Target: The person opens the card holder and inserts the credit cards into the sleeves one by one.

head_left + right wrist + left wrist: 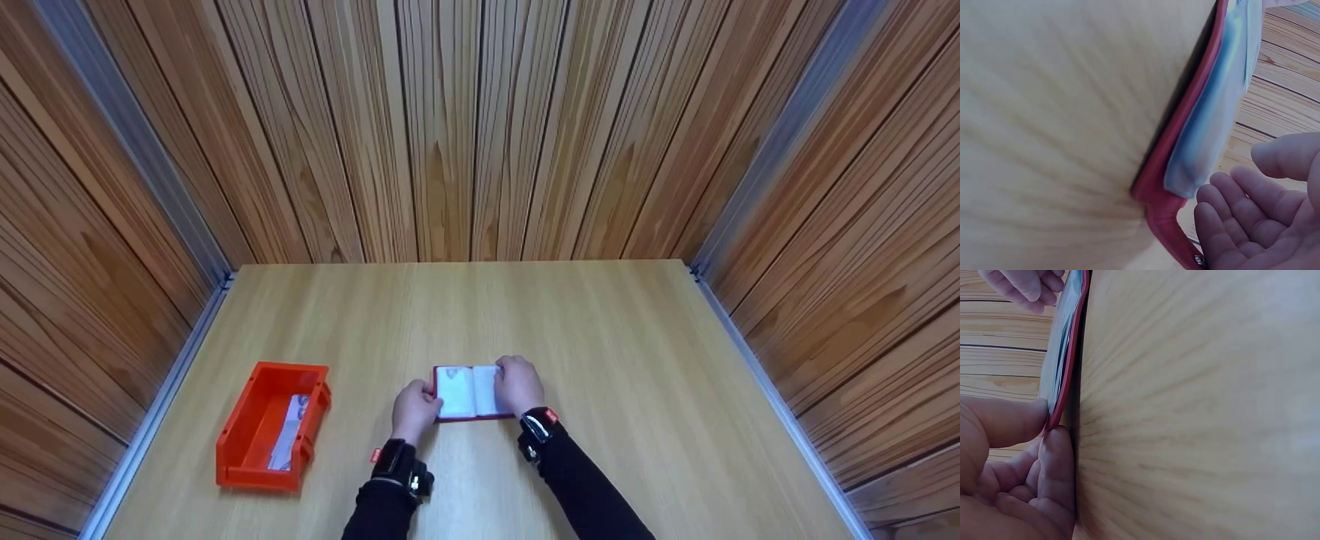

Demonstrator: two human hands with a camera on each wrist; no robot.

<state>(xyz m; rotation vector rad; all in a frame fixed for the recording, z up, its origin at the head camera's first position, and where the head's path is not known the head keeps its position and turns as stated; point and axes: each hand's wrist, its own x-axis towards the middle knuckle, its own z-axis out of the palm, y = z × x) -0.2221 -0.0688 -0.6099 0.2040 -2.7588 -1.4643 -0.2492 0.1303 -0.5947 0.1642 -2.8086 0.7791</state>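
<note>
A small red card holder [474,419] lies spread open on the table, its clear plastic sleeves [455,391] facing up. A faint grey picture shows in the upper part of the left sleeve. My left hand [417,410] pinches the holder's left edge, thumb on top of the sleeves and index finger beneath the red cover [1070,360]. Over the right page is my right hand [520,385]; in the right wrist view its fingers [1228,216] are loosely bent, thumb apart. Close by these fingertips, a red strap [1169,230] with a metal snap sticks out from the cover.
An orange bin [244,420] stands on the table to the left, with a pale printed paper [289,435] inside it. Wood-plank walls [472,135] with metal corner rails enclose the table [615,330] at the back and both sides.
</note>
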